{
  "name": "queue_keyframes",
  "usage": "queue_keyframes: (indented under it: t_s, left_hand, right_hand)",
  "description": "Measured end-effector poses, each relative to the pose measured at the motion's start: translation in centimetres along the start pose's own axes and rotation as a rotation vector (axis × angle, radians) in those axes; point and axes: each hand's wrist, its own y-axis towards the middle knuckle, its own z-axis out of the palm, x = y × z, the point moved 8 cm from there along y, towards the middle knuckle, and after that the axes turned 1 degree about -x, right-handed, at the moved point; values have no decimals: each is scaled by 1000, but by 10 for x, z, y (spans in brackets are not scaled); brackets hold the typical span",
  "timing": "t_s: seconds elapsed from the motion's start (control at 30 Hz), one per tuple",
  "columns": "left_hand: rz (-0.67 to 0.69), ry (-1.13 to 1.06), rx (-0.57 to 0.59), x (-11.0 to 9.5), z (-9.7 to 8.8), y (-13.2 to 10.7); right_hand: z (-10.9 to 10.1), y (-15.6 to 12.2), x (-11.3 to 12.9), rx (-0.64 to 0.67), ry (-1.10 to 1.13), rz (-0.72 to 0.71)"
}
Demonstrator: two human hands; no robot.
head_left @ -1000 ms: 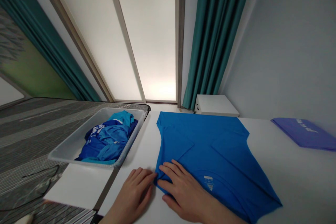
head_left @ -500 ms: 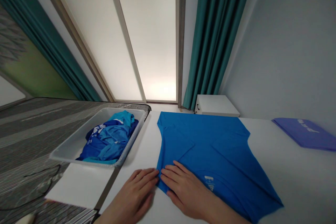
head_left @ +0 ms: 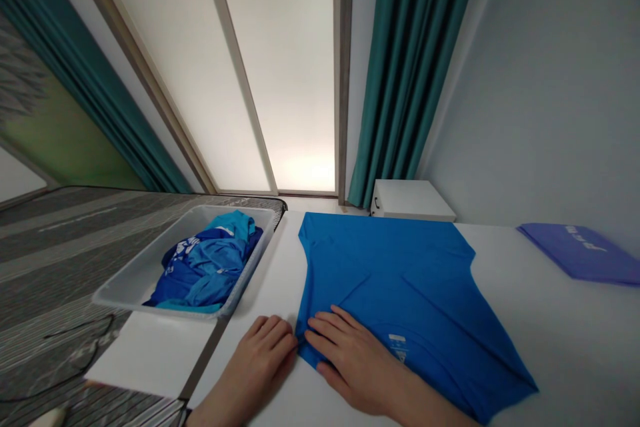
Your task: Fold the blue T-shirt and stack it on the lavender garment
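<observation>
A bright blue T-shirt (head_left: 400,280) lies flat on the white table (head_left: 575,347), its left side folded inward and a small white label showing near my wrist. My right hand (head_left: 350,360) rests flat on the shirt's near left corner with fingers spread. My left hand (head_left: 260,360) sits on the table right beside that corner, its fingers curled, fingertips touching the fabric edge; whether they pinch it I cannot tell.
A grey plastic tub (head_left: 150,267) with crumpled blue garments (head_left: 205,267) stands at the left. A folded purple-blue garment (head_left: 580,250) lies at the far right of the table. A white cabinet (head_left: 413,200), teal curtains and a window stand behind. A striped dark surface lies left.
My left hand's fingers have curled in at the shirt's near corner. My right hand has stayed flat on the fabric, shifting only slightly.
</observation>
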Motion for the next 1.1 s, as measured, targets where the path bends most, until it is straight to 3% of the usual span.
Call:
queue_keyframes:
  t_s: [0.2, 0.3, 0.4, 0.57, 0.83, 0.97, 1.1]
  left_hand:
    - [-75, -84, 74, 8, -9, 1]
    - [-105, -117, 22, 17, -8, 10]
    - [-114, -88, -5, 24, 5, 21]
    - [-89, -34, 96, 27, 33, 26]
    - [-38, -30, 199, 29, 37, 22]
    - [-66, -26, 164, 33, 32, 27]
    - [-66, -30, 105, 30, 31, 42]
  right_hand:
    - [1, 0, -10, -66, -42, 37]
    - [-1, -1, -15, -114, -53, 70]
    - [-6, -2, -23, -151, -82, 133]
    - [-12, -9, -46, -141, -176, 260]
    - [-7, -19, -65, -48, -167, 329]
    - [-19, -28, -75, -40, -146, 357]
    - [-42, -55, -100, -78, -185, 449]
